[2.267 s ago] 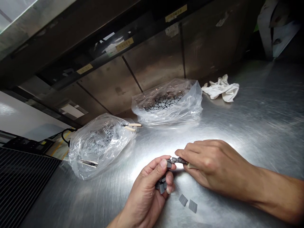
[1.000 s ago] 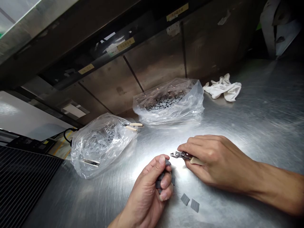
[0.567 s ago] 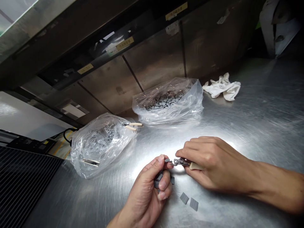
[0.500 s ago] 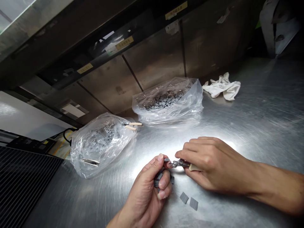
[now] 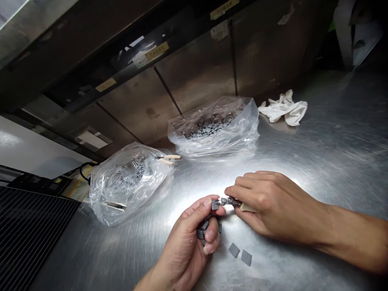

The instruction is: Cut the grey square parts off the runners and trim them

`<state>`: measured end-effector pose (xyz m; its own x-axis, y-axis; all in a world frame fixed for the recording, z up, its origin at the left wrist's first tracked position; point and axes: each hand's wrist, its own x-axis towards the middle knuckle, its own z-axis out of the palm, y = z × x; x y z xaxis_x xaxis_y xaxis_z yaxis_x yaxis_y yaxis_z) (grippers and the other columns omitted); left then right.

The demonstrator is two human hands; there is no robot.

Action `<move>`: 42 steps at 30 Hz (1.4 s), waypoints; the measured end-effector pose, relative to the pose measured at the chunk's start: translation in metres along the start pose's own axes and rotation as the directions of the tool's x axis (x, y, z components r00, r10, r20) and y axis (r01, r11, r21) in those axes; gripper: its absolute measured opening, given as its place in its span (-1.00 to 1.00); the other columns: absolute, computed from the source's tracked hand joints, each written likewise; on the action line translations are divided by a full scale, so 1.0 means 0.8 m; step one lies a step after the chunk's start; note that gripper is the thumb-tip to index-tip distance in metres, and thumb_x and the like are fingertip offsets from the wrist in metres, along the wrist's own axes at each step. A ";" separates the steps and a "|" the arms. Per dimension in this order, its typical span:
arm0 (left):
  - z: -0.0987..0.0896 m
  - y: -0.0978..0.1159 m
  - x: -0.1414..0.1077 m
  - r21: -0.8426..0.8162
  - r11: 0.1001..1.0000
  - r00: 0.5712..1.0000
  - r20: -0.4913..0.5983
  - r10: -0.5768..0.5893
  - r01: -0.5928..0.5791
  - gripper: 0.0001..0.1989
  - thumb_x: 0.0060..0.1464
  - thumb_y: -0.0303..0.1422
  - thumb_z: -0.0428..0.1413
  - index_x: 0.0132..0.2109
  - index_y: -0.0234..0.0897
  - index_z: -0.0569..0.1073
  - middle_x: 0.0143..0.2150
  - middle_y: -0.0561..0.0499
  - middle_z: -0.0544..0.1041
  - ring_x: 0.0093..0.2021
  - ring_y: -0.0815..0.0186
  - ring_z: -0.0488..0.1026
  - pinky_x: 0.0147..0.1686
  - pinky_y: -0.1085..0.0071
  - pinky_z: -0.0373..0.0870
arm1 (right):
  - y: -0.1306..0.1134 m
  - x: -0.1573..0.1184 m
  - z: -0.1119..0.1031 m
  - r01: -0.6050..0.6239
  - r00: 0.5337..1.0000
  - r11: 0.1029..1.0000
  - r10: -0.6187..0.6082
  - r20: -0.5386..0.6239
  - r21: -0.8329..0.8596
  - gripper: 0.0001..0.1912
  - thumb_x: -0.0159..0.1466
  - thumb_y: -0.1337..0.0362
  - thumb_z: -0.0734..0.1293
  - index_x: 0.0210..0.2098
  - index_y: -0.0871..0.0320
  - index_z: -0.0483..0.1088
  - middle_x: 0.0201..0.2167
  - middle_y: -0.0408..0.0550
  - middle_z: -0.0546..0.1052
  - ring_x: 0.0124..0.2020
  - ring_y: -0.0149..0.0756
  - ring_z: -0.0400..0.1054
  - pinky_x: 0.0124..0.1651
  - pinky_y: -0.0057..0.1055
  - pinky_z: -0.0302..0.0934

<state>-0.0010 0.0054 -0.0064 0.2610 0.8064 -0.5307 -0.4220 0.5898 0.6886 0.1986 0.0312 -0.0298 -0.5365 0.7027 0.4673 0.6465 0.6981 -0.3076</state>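
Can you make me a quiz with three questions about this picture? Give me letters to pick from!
1. How many clear bags lie on the table?
A. One
B. Two
C. Four

2. Where is the white cloth?
A. Inside a bag
B. On the table, to the right of the bags
C. Draped over an arm

3. How is the left hand right now?
A. Curled around gray pieces
B. Flat and empty
C. Hidden in a pocket

Answers:
1. B, because one bag lies farther along the table than the other.
2. B, because the cloth sits crumpled on the steel.
3. A, because its fingers wrap the gray pieces, next to the cutters in the right hand.
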 end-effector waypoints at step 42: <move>-0.004 -0.005 0.002 -0.072 0.997 1.000 0.026 0.015 -0.013 -0.86 0.25 -0.47 0.13 -0.27 -0.45 0.55 -0.36 0.02 0.45 -0.59 0.59 0.17 -0.67 0.66 0.20 | -0.011 -0.004 0.007 0.075 0.983 0.969 -0.112 -0.146 -0.236 -0.84 0.31 0.43 0.27 -0.35 0.13 0.45 -0.53 -0.17 0.37 -0.53 -0.22 0.22 -0.38 -0.26 -0.10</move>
<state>-0.0020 0.0045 -0.0116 0.2771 0.8157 -0.5078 -0.4869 0.5748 0.6577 0.1916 0.0232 -0.0330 -0.5200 0.5927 0.6150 0.7145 0.6964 -0.0671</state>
